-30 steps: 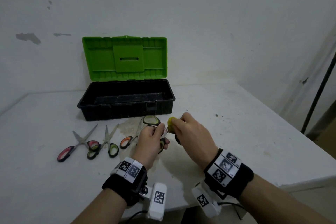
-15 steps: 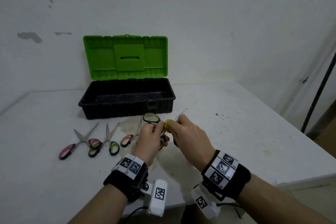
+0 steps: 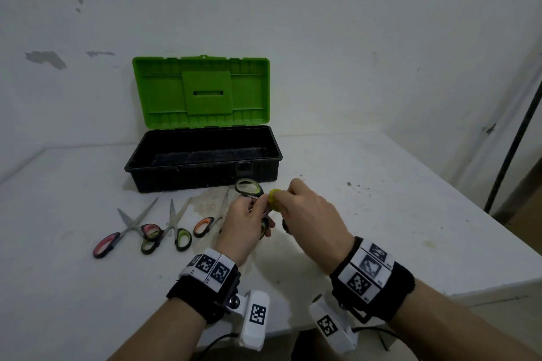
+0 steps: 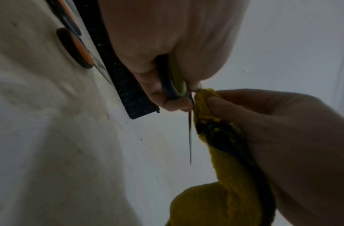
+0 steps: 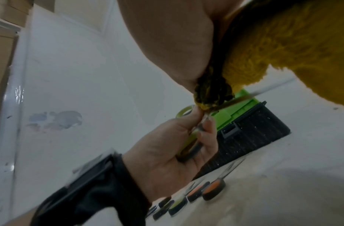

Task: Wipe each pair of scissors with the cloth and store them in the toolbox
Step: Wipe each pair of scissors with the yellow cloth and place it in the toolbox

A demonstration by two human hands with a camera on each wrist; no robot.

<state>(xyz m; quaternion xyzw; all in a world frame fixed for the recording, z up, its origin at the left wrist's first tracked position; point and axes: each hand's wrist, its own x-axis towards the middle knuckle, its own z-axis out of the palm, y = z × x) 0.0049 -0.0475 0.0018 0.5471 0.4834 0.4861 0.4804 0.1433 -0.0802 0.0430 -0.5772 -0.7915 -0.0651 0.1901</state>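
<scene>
My left hand (image 3: pixel 247 218) grips the green-handled scissors (image 3: pixel 248 187) by their handles, a little above the table in front of the toolbox (image 3: pixel 202 165). My right hand (image 3: pixel 305 208) pinches the yellow cloth (image 3: pixel 274 199) around the blades, right next to the pivot. In the left wrist view the thin blade (image 4: pixel 190 136) runs beside the cloth (image 4: pixel 231 171), held by the right hand's fingers (image 4: pixel 244 104). The right wrist view shows the left hand (image 5: pixel 178 146) curled round the green handle (image 5: pixel 188 143) and the cloth (image 5: pixel 279 50) bunched at the blade. The black toolbox stands open, with its green lid (image 3: pixel 202 92) up.
Three other pairs of scissors lie on the white table (image 3: pixel 410 214) left of my hands: pink-handled (image 3: pixel 123 231), green-handled (image 3: pixel 173 231) and orange-handled (image 3: pixel 208 221). A dark pole (image 3: pixel 513 132) leans at the right. The table edge runs close to my wrists.
The right hand slid the cloth back along the blades toward the pivot, close to the left hand's fingers. Both hands shifted slightly away from me, toward the toolbox.
</scene>
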